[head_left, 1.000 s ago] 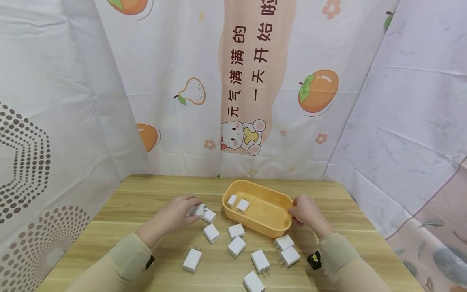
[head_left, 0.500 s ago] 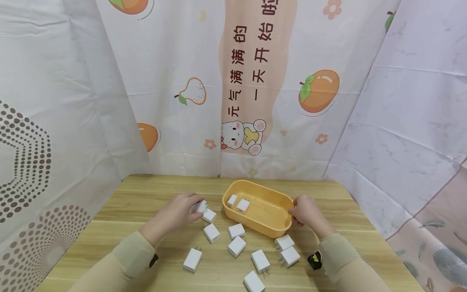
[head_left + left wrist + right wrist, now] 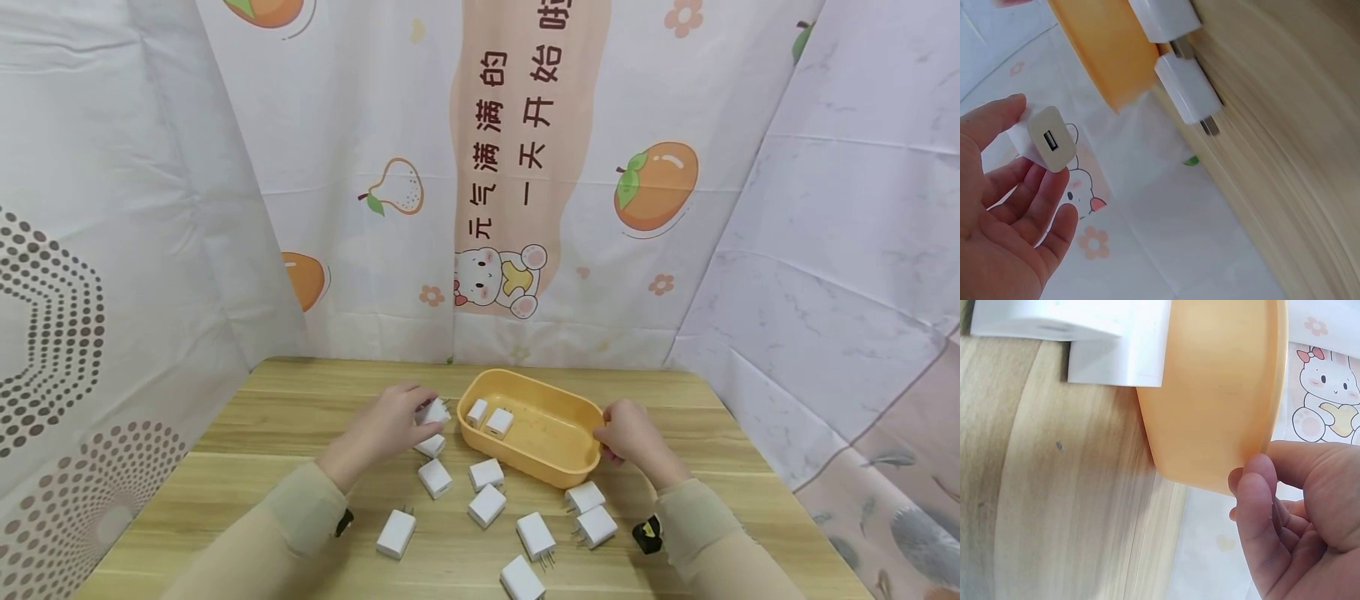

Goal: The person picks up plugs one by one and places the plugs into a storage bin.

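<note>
My left hand (image 3: 386,425) pinches a white USB charger (image 3: 1051,139) between thumb and fingers, its USB port showing in the left wrist view. In the head view this charger (image 3: 432,412) is just left of the yellow plastic basket (image 3: 551,429), prongs toward it. At the basket's right end, my right hand (image 3: 632,435) grips the rim with thumb and fingers; the right wrist view shows the pinch at the basket's edge (image 3: 1216,394). Two white chargers (image 3: 499,423) lie inside, at the basket's left end. Below my left hand, another charger (image 3: 431,446) is partly covered.
Several more white chargers lie on the wooden table (image 3: 315,533) in front of the basket, among them a touching pair (image 3: 596,527) near my right wrist and a lone charger (image 3: 396,534) at left. Printed curtains (image 3: 360,275) hang behind and at both sides.
My left hand has lifted the charger and carried it rightward, closer to the basket. My right hand and the basket stay in place.
</note>
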`<state>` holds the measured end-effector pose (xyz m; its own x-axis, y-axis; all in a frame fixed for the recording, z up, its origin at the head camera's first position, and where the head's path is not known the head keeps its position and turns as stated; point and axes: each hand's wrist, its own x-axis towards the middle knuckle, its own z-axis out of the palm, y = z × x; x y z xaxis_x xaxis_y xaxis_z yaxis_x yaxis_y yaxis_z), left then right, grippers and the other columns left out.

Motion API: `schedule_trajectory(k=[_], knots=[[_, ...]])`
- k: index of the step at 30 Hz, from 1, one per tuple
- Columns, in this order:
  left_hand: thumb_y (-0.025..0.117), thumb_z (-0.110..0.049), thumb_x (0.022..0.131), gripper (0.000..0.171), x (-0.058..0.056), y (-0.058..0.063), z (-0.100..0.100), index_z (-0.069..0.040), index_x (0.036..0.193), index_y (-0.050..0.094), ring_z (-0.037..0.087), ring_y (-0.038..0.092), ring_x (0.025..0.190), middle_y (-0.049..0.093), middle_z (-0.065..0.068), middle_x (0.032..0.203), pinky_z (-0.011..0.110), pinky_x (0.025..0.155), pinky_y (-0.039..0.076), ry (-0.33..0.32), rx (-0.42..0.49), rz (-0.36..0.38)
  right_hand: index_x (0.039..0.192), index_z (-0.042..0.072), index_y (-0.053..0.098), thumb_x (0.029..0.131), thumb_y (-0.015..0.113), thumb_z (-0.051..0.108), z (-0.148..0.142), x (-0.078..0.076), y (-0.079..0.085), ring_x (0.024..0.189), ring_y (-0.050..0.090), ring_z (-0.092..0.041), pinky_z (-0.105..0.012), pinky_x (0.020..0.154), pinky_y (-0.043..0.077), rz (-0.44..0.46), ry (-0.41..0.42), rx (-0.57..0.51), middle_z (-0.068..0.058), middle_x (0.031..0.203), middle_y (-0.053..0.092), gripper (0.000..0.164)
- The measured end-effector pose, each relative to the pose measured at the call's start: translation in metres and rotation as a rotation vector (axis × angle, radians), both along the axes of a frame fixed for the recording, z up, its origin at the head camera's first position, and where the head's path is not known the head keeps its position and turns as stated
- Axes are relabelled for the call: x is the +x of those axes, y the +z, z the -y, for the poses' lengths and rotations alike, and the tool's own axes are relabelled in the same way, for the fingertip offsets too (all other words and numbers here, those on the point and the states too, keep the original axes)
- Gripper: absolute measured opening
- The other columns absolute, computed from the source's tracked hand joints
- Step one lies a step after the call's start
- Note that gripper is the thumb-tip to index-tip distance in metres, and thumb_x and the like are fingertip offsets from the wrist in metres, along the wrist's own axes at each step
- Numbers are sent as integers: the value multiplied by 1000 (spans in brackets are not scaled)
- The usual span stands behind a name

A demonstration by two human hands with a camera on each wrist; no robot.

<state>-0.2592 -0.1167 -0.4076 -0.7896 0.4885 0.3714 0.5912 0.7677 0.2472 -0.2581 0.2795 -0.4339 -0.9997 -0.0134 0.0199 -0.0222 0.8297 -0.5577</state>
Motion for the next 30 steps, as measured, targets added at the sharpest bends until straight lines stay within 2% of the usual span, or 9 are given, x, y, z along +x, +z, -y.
schedule_trajectory(k=[7, 13, 21, 30], knots=[[81, -35, 88, 40, -8, 0, -15, -8, 116, 73, 13, 61, 86, 67, 2, 103, 31, 74, 54, 21, 59, 14, 65, 6, 49, 86, 62, -1, 1, 0, 1, 45, 62, -19, -31, 45, 53, 21, 1, -20, -5, 50, 59, 25], [79, -38, 89, 29, -15, 5, -30, -12, 100, 72, 12, 55, 76, 60, -4, 85, 29, 65, 49, 40, 121, 63, 64, 6, 49, 85, 62, -1, 0, 0, 1, 44, 61, -19, -29, 45, 52, 15, -7, -3, -3, 48, 57, 26], [80, -36, 88, 25, -26, 7, -48, -14, 88, 69, 14, 52, 73, 57, -2, 80, 31, 64, 47, 97, 136, 80, 63, 7, 48, 84, 62, 0, -1, 0, -1, 42, 60, -17, -28, 44, 50, -6, 1, 16, -2, 47, 57, 27], [81, -40, 86, 29, -37, 12, -66, -12, 85, 71, 17, 54, 72, 59, -2, 74, 34, 64, 48, 172, 125, 148, 63, 8, 48, 84, 62, 0, -1, -1, 0, 41, 58, -15, -28, 43, 50, -10, 7, 19, -1, 46, 56, 27]])
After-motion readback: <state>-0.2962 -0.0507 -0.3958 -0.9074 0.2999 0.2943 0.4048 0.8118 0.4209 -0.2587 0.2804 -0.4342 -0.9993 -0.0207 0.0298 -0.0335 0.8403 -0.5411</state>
